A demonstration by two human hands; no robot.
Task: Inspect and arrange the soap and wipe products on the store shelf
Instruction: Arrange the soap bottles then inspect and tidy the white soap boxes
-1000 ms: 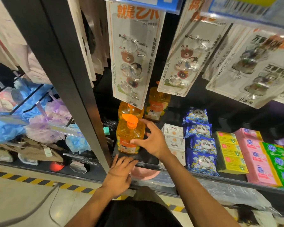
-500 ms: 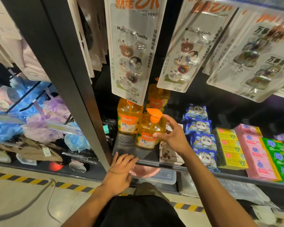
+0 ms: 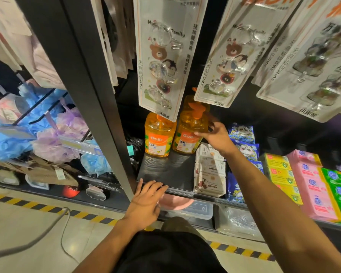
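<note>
Two orange pump bottles of liquid soap stand side by side at the back of the black shelf (image 3: 165, 172). My right hand (image 3: 217, 136) grips the right-hand bottle (image 3: 189, 133) from its right side. The left-hand bottle (image 3: 158, 134) stands free beside it, and a third orange bottle (image 3: 187, 101) shows partly behind. My left hand (image 3: 146, 201) rests with straight fingers on the shelf's front edge. White wipe packs (image 3: 209, 172) lie in a row right of the bottles, then blue panda wipe packs (image 3: 242, 133), then yellow (image 3: 280, 172), pink (image 3: 311, 186) and green (image 3: 339, 190) soap boxes.
Carded hook packs (image 3: 161, 56) hang low over the bottles. A black upright post (image 3: 83, 79) bounds the shelf on the left, with bath sponges (image 3: 55, 138) beyond it. Clear and pink tubs (image 3: 187, 207) sit on the shelf below. Yellow-black tape (image 3: 47, 207) marks the floor.
My right hand has carried the soap bottle from the shelf's front back and to the right, setting it beside the other bottle. The white wipe packs are now uncovered. My left hand stayed put.
</note>
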